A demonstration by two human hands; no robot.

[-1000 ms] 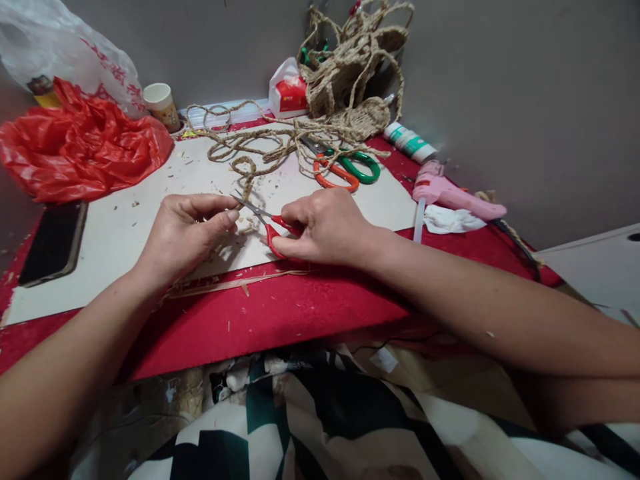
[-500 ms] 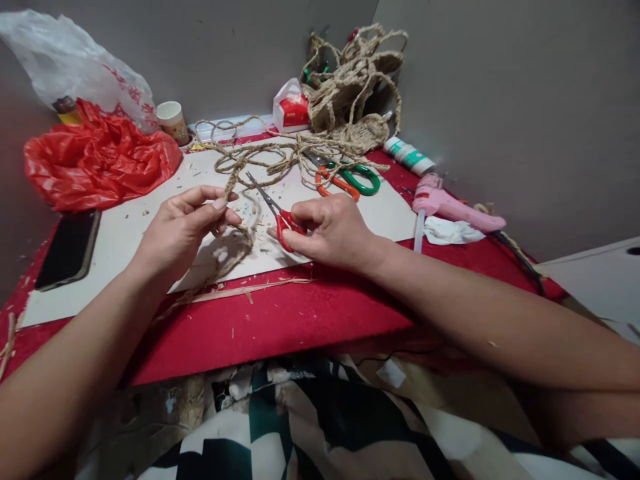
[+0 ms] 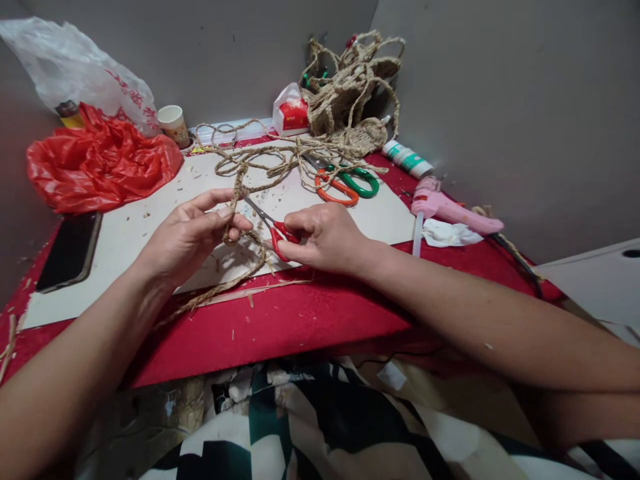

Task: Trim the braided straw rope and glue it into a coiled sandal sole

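Note:
Between thumb and fingers, my left hand [image 3: 193, 230] grips a braided straw rope [image 3: 239, 183] above the white board [image 3: 125, 247]. One length of the rope hangs past my fingers and runs down to the near left over the red cloth. My right hand [image 3: 325, 237] is closed around the red handles of small scissors [image 3: 276, 230]. Their blades point up and left, with the tips at the rope just beside my left fingers. Whether the blades touch the rope is not clear. Loose rope coils [image 3: 270, 160] lie beyond both hands.
Behind the hands lie orange-handled scissors [image 3: 336, 190] and green-handled scissors [image 3: 365, 183]. A pink glue gun [image 3: 450, 208] rests at right, near a crumpled tissue [image 3: 450, 233]. To the left are a phone [image 3: 70, 253], a red plastic bag [image 3: 105, 163] and a paper cup [image 3: 173, 123]. Braided straw pieces [image 3: 350, 93] are heaped at the back.
My left hand has shifted slightly right with the rope, and its hanging loop has moved right too. The small scissors have come down a little, their tips now beside the rope.

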